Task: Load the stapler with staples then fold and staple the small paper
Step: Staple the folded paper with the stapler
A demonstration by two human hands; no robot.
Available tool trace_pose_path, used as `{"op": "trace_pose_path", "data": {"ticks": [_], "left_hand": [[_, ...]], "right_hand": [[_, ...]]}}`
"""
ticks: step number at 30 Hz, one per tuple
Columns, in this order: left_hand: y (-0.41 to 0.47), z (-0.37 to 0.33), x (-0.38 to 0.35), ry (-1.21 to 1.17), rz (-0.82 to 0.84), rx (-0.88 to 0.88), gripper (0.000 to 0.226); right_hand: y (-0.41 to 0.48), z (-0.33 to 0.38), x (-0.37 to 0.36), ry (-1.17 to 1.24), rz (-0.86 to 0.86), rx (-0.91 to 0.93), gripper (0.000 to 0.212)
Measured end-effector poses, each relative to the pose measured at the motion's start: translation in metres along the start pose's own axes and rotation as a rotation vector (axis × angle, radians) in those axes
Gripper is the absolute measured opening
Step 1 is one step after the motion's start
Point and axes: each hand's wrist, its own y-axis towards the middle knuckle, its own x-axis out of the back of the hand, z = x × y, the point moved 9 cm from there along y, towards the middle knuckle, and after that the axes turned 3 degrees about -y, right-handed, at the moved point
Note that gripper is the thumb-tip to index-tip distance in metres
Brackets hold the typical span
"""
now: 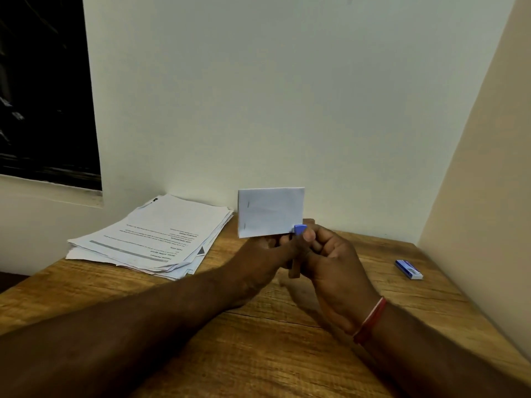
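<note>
- Paper [271, 211], folded, held upright above the surface [258, 354] at mid-frame; two staples show along its left edge, one above the other.
- Left hand [260, 255] closed on the paper's lower edge from below; forearm crosses the surface from the lower left.
- Right hand [330, 254] clenched around the stapler [298, 229], of which only a blue tip shows, touching the paper's lower right corner; the body is hidden in the fist.
- Band [370, 320], red, on the right wrist.
- Staple box [408, 270], blue, lying flat to the right, well apart from the hands and near the side wall.
- Sheet stack [155, 237], printed, loosely squared, at the left rear, its far corner against the back wall [258, 96].
- Open room: bare wood in front of the hands and between them and the box; the surface meets walls at rear and right, and its left edge is free.
</note>
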Motion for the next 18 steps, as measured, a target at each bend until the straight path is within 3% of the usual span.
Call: {"op": "trace_pose_path", "data": {"ticks": [4, 12, 18], "left_hand": [[0.0, 0.001, 0.004, 0.091, -0.061, -0.042, 0.057], [-0.003, -0.006, 0.011, 0.108, -0.179, -0.097, 0.029], [-0.004, -0.012, 0.009, 0.066, -0.152, -0.069, 0.034]], "right_hand": [[-0.005, -0.004, -0.011, 0.081, 0.029, -0.032, 0.029], [-0.006, -0.007, -0.014, 0.101, 0.012, -0.024, 0.034], [-0.006, 0.0, -0.011, 0.078, -0.011, -0.004, 0.028]]}}
